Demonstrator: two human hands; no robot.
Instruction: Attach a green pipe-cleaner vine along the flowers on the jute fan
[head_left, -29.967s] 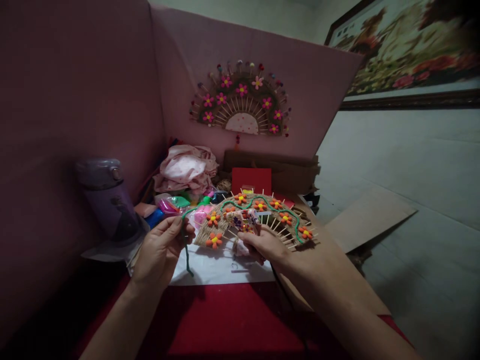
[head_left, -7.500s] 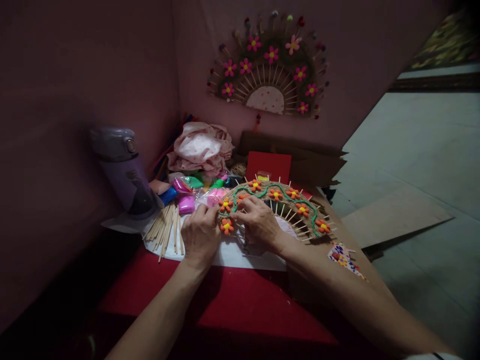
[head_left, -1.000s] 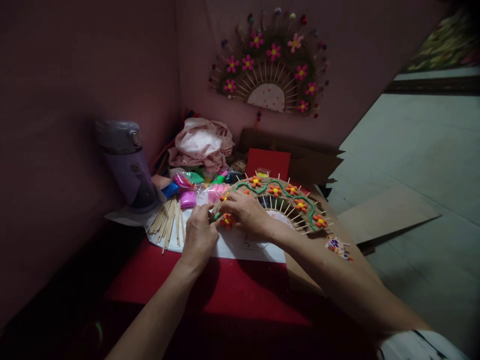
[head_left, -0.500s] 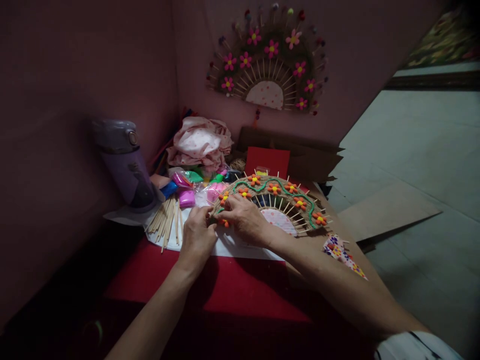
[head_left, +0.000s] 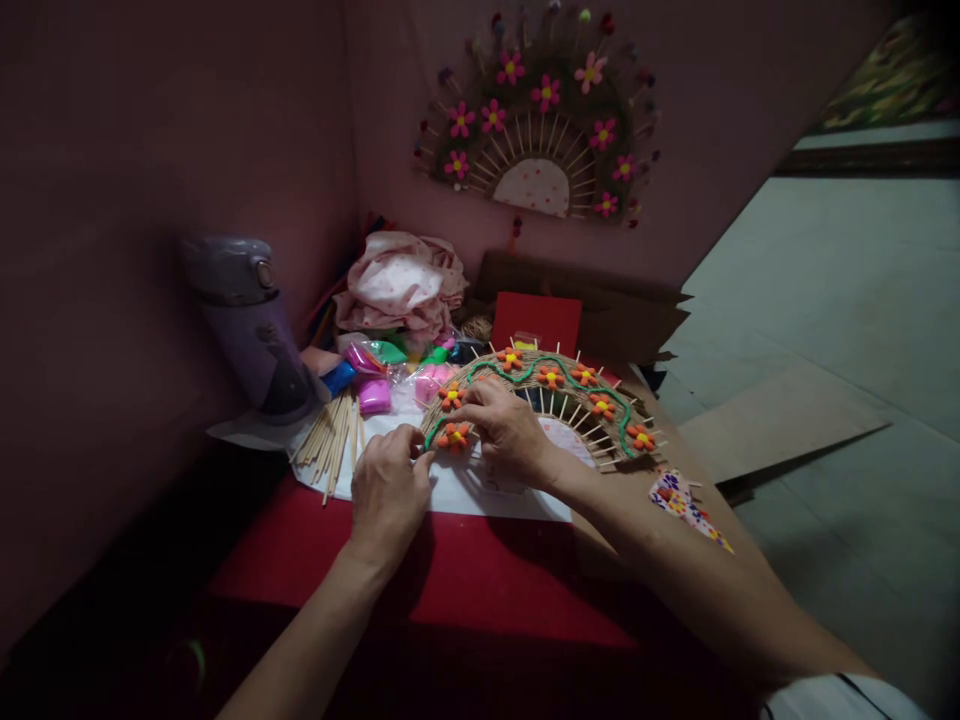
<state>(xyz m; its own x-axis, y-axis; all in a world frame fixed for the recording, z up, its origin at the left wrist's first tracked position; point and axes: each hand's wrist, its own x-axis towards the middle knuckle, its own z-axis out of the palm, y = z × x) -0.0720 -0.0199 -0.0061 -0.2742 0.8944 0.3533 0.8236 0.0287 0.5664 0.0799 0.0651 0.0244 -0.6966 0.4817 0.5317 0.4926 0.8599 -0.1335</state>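
Observation:
A craft fan point(head_left: 551, 360) of twine and thin sticks lies on the table, with orange clay flowers, a wavy green strand point(head_left: 624, 425) and a dotted half-round centre. At its left end, my left hand point(head_left: 390, 490) pinches the edge beside the end of the green strand. My right hand point(head_left: 510, 430) is over the fan's left part, fingers curled and tips together near an orange flower point(head_left: 454, 437). Whatever those fingertips hold, if anything, is hidden. A white sheet point(head_left: 487, 500) lies under the fan.
Wooden sticks point(head_left: 330, 445), a purple bottle point(head_left: 259, 340), clay packets point(head_left: 373, 395) and bunched dotted cloth point(head_left: 405, 285) are at left and behind. A red card point(head_left: 536, 318) stands at the back, flowered cloth scraps point(head_left: 686, 505) at right. A similar fan point(head_left: 536, 120) hangs on the wall.
My right hand has shifted right and slightly up, uncovering the orange flower and green strand at the fan's left end. My left hand stays at the edge, slightly lower.

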